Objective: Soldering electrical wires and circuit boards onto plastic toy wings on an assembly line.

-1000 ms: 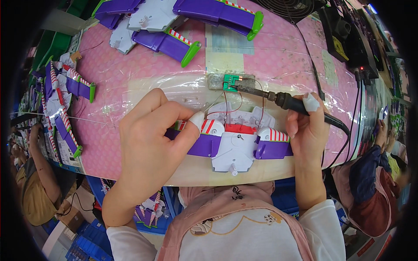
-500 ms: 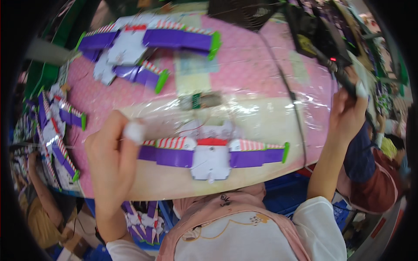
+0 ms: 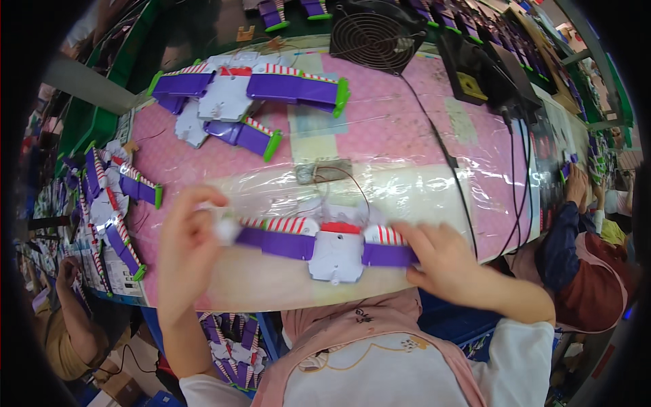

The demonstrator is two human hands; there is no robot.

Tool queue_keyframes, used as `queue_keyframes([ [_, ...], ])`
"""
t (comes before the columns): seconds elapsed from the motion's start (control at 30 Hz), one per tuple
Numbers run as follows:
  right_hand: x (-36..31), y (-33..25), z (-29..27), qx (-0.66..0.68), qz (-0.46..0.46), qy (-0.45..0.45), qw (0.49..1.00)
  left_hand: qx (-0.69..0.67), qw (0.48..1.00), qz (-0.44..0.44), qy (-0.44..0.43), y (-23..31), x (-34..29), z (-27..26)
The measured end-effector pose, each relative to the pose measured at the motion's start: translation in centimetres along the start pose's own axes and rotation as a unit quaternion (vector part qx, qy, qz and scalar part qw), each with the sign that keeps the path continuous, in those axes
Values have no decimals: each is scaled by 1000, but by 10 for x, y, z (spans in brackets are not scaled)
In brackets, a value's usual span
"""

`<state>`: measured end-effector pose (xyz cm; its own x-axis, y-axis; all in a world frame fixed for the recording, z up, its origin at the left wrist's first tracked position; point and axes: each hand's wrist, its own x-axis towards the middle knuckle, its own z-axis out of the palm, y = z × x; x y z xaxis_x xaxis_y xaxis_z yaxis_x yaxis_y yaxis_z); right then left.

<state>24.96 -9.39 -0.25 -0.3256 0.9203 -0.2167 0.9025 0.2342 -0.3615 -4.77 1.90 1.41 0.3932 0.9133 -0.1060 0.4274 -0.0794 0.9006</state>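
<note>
In front of me lies a toy wing pack [image 3: 337,256] with a white centre, a red strip, purple wings and red-striped edges. My right hand [image 3: 444,261] grips its right wing, hiding that end. At the other wing's tip is my left hand [image 3: 186,247], fingers curled and partly blurred, with a white cover on one fingertip. What it holds, if anything, is hidden. Thin wires [image 3: 359,186] rise from the pack's back edge. A soldering iron [image 3: 503,110] rests in its black stand [image 3: 468,71] at the far right.
More wing packs [image 3: 226,98] lie stacked at the back left, and others [image 3: 112,203] at the left edge. A black fan [image 3: 375,41] stands at the back; its cable [image 3: 434,125] crosses the pink table covering [image 3: 386,119]. Co-workers' hands [image 3: 576,184] show at right.
My right hand has left the soldering iron at the stand and come down onto the right wing. The left hand has shifted slightly right, its fingers still curled.
</note>
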Motion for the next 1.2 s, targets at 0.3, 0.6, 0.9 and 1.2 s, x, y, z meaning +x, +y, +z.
queue_keyframes([
  [0.3,173,-2,-42,-48,-142,330,932,-342,891,-73,290,-62,-30,-22],
  [0.6,200,-49,-40,138,5,226,964,-361,899,20,246,-88,-58,-17],
  [0.9,213,-84,7,84,45,183,979,-329,914,63,230,-103,-60,-14],
  [1.2,209,-6,-28,64,-17,387,920,-252,911,-23,325,-93,-60,-15],
])
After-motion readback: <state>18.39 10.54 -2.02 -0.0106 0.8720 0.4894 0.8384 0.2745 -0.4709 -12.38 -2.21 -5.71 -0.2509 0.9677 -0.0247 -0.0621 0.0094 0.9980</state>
